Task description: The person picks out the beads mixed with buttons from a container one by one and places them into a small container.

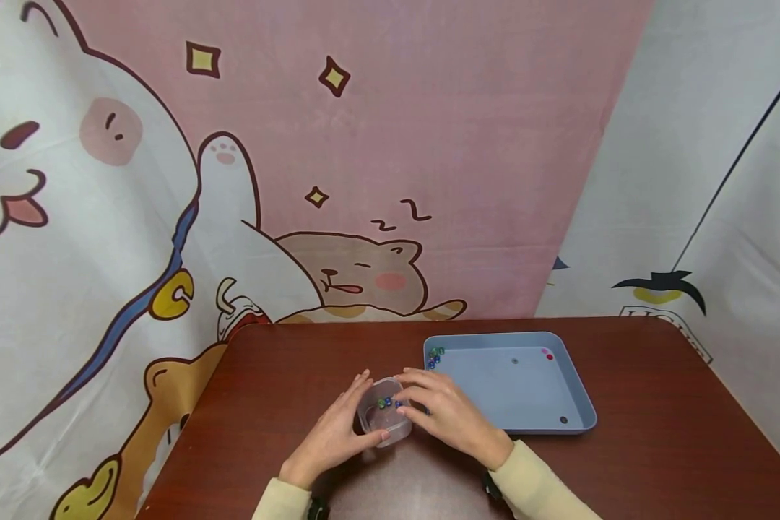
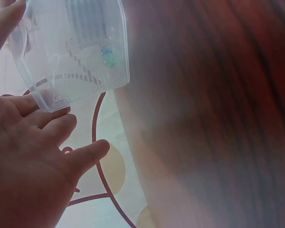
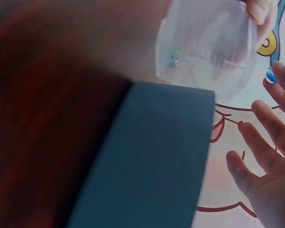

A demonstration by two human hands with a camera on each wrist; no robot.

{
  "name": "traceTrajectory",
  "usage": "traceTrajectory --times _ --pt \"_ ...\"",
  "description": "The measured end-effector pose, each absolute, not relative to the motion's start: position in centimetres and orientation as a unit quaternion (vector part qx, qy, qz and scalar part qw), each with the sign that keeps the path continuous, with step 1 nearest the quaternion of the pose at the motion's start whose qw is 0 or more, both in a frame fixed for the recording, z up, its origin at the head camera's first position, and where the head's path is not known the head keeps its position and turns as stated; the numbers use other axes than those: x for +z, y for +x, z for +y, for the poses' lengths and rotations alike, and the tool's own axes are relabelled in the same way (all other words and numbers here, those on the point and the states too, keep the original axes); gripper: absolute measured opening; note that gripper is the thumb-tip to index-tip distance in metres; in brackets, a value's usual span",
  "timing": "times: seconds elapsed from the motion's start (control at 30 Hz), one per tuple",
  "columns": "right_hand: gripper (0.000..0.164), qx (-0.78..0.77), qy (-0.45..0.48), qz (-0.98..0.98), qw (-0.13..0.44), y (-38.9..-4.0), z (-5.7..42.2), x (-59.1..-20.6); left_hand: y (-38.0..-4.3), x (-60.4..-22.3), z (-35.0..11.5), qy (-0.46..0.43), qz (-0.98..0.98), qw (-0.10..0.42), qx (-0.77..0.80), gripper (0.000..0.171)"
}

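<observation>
A clear plastic container [image 1: 395, 435] stands tilted between the hands, a few blue and green marbles [image 1: 383, 402] inside it. My left hand [image 1: 328, 439] grips it from the left, thumb on the near side and fingers along the far side. Over the container's right rim is my right hand [image 1: 453, 417]. Its thumb and index finger pinch a blue-and-white marble [image 3: 270, 76], while the other fingers are spread. In the left wrist view, the container [image 2: 76, 71] shows a blue and a green marble [image 2: 108, 58] through its wall.
To the right lies a shallow blue-grey tray [image 1: 500, 390]. Several blue and green marbles [image 1: 434, 357] are gathered in its far left corner. A red piece [image 1: 549, 357], a pink one, and dark round pieces [image 1: 563, 419] lie elsewhere in it. A printed cloth [image 1: 481, 180] hangs behind the brown table [image 1: 299, 347].
</observation>
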State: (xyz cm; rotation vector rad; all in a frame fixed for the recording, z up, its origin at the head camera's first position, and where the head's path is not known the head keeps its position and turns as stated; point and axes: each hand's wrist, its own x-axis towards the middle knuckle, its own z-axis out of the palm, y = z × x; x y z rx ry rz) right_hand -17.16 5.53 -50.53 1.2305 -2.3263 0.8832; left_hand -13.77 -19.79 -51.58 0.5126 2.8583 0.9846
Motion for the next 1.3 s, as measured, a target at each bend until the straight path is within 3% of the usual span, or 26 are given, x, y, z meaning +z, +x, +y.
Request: traceTrajectory --times 0.23,0.67,1.3 --pt "0.017 0.296 0.448 -0.819 0.201 -17.4 5.0 -51.8 -13.6 -51.5 -19.8 0.164 0.933 0.038 0.319 0.096" --pt "0.024 0.296 0.426 -0.837 0.175 -17.3 4.9 -52.0 -13.7 -51.5 -19.8 0.165 0.930 0.043 0.326 0.097" --pt "0.048 0.311 0.390 -0.853 0.151 -18.0 8.9 -48.3 -14.1 -51.4 -19.8 0.173 0.937 0.033 0.303 0.097"
